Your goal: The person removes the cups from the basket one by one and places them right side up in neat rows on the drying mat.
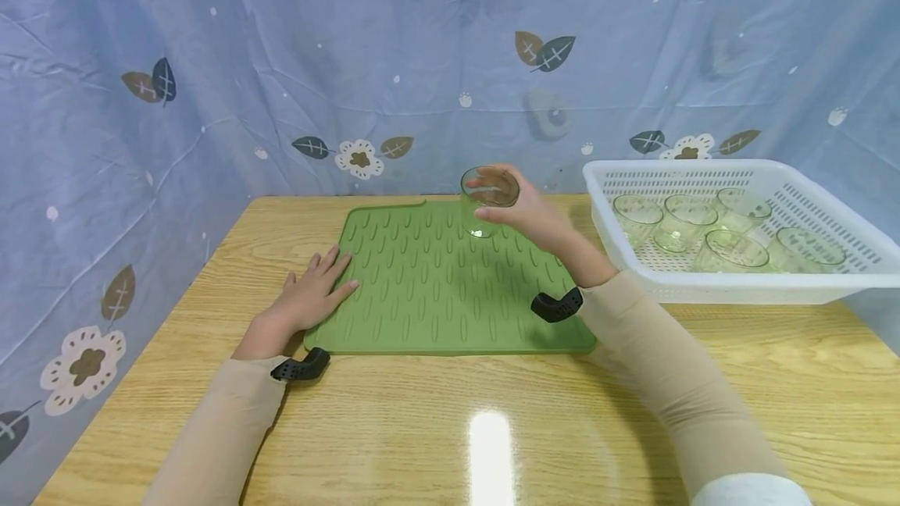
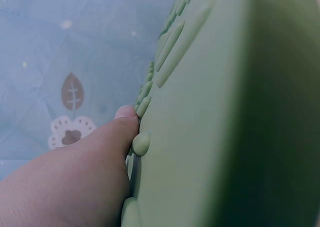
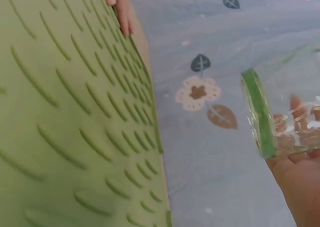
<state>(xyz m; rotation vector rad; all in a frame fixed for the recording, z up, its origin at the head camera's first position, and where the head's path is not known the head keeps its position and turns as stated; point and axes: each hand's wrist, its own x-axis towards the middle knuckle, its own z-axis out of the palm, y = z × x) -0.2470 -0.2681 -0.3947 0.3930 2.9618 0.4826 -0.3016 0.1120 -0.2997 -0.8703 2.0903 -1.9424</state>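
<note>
A clear, green-tinted drinking glass above a green, rectangular, ridged mat.
Its round rim is uppermost, its thick base apart from the mat; the right hand grips its side, thumb and fingers curved round it. The left hand rests, fingers extended, on the mat's left edge.

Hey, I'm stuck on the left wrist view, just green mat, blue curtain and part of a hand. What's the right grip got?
Observer: The right grip holds a clear glass.
Operator: Is it touching the mat?
Observer: No, the right wrist view shows curtain between them.
Operator: Any other glasses around?
Observer: Yes, I count five more glasses in the white basket, right of the mat.
</note>
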